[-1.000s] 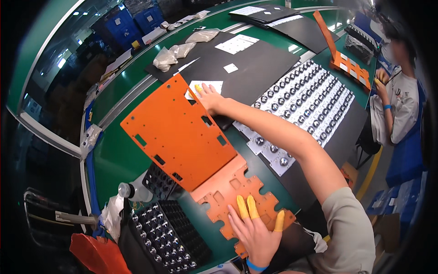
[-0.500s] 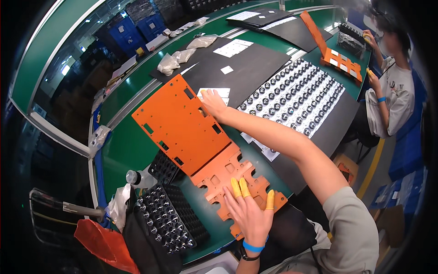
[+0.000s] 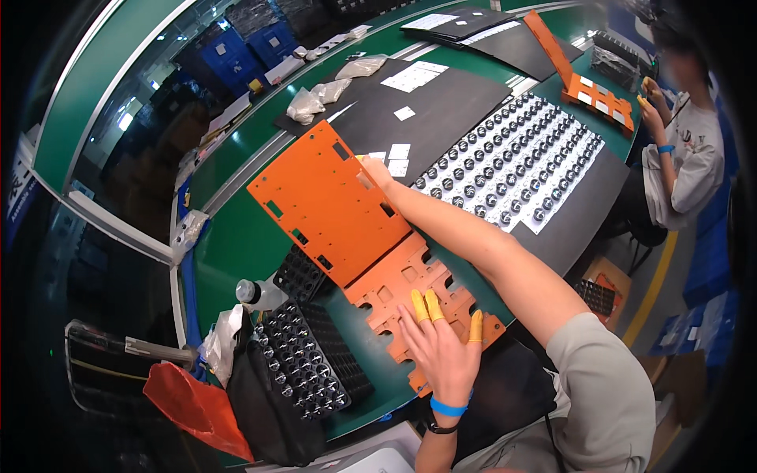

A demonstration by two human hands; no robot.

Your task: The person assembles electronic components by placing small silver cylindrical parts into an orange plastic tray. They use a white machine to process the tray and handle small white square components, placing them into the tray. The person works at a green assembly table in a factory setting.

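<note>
An orange hinged plate fixture stands open on the green table. Its flat lower plate (image 3: 406, 277) has cutouts, and its upper panel (image 3: 327, 209) is tilted up. My left hand (image 3: 444, 351) lies palm down on the lower plate, fingers stretched, with yellow finger covers on some fingers and the thumb. My right arm reaches across to the panel's far right edge. There my right hand (image 3: 380, 171) is mostly behind the panel, its fingers largely hidden, near small white cards (image 3: 399, 151) on a black sheet (image 3: 441, 98).
Right of the fixture are white boards (image 3: 505, 169) with rows of black round parts. Black trays of shiny round parts (image 3: 303, 366) and a clear bottle (image 3: 260, 294) stand at left. A red bag (image 3: 189, 406) hangs lower left. A co-worker (image 3: 686, 150) sits at far right by another orange fixture (image 3: 599, 102).
The view has shifted slightly, moving the scene right. My right hand has gone further behind the raised panel, and the white cards beside it show more separately. My left hand stays on the lower plate.
</note>
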